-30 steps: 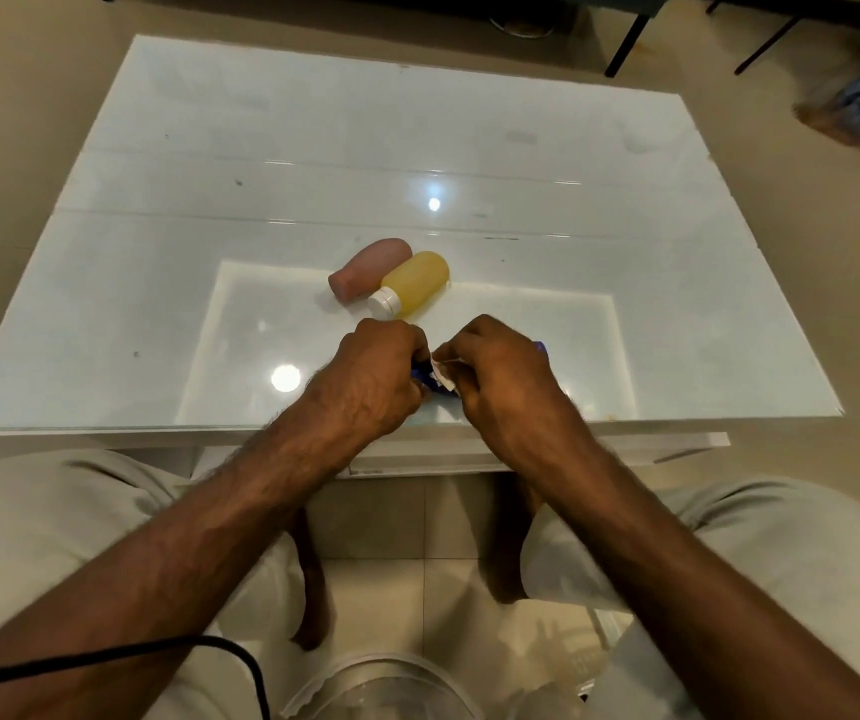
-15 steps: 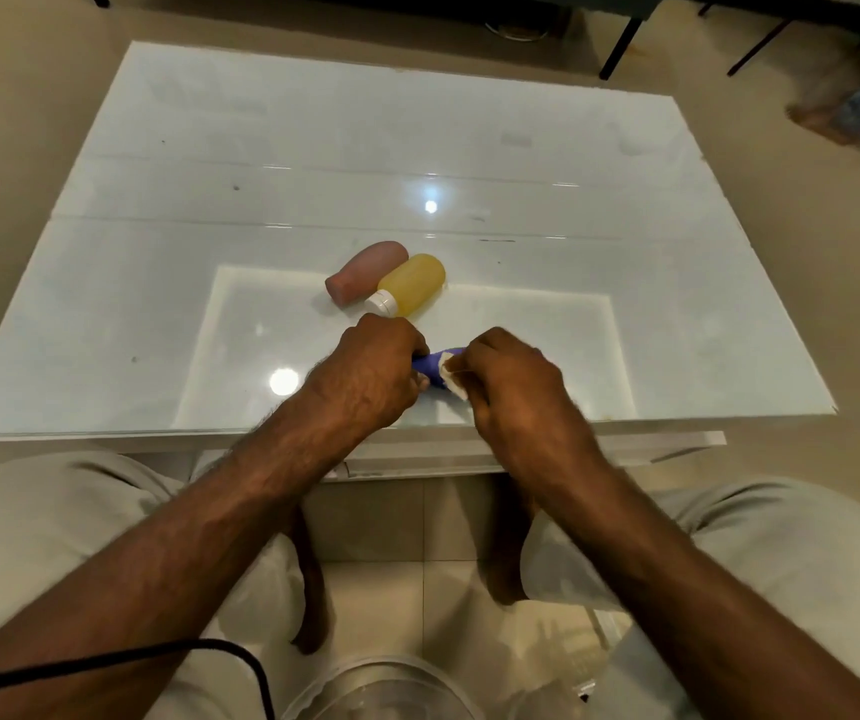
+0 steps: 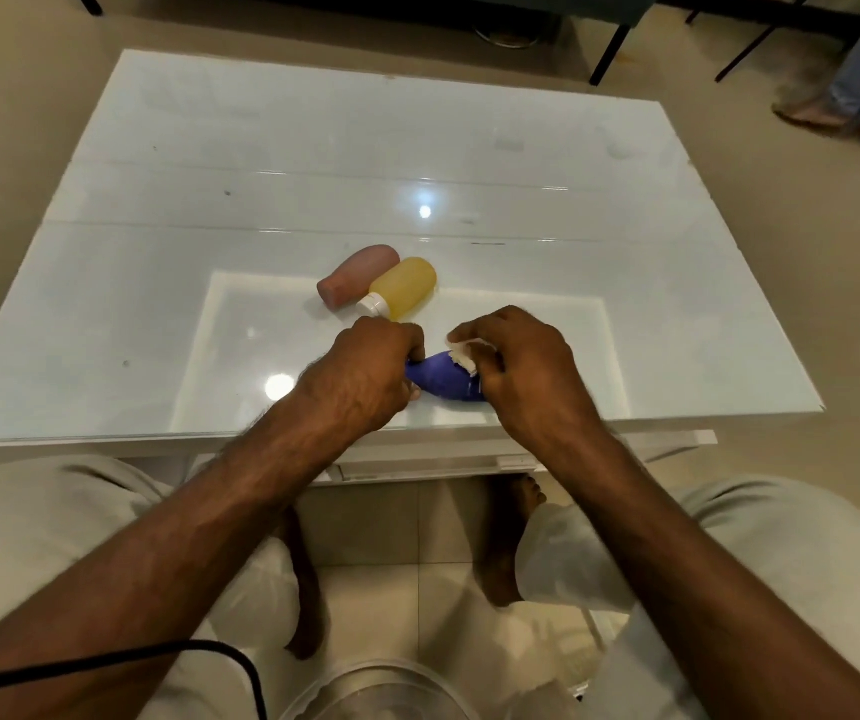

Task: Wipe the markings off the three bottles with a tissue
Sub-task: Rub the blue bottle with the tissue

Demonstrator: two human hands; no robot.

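Note:
A blue bottle (image 3: 441, 379) lies on its side near the front edge of the white glass table (image 3: 158, 304). My left hand (image 3: 360, 376) grips its left end, hiding the cap. My right hand (image 3: 516, 371) pinches a crumpled white tissue (image 3: 461, 356) against the bottle's upper side and covers its right end. Behind them a pink bottle (image 3: 358, 282) and a yellow bottle (image 3: 404, 288) with a white cap lie side by side, touching, apart from both hands.
A clear round container (image 3: 381, 693) sits on the floor between my knees. A black cable (image 3: 106, 662) crosses my left forearm. Another person's feet (image 3: 833, 111) and dark furniture legs (image 3: 610, 49) stand beyond the table's far right corner.
My right hand has slid to the right along the blue bottle with the tissue, exposing more of the bottle between the hands. The left hand has kept its hold.

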